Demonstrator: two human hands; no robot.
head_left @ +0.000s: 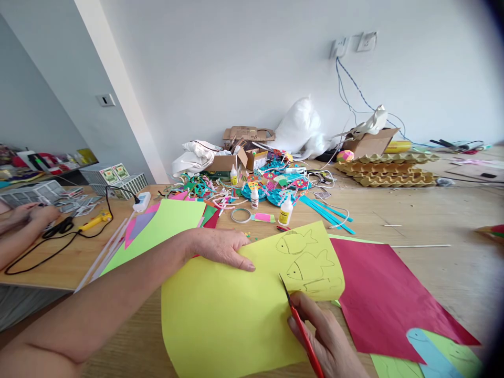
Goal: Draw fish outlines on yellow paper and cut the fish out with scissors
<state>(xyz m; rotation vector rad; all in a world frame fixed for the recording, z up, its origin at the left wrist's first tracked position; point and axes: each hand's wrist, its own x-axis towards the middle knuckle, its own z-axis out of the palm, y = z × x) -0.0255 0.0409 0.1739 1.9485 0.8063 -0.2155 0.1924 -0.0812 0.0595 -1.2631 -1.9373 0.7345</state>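
Note:
A large sheet of yellow paper (220, 310) is held up in front of me, its right end curling over. Pencilled fish outlines (311, 266) are on its right part. My left hand (224, 248) grips the sheet's upper edge, thumb in front and the other fingers hidden behind. In my right hand (325, 331) are scissors with red handles (305, 336); their dark tip points up over the yellow sheet, just left of the fish. The blades look nearly together, and I cannot tell whether they touch the paper.
Dark red paper (386, 294) and a blue cut-out (427, 346) lie at right, green sheets (173, 220) at left. Glue bottles (285, 211), a tape roll (241, 215) and craft scraps stand behind. Egg trays (389, 170) sit back right. Another person's hands (39, 215) work at far left.

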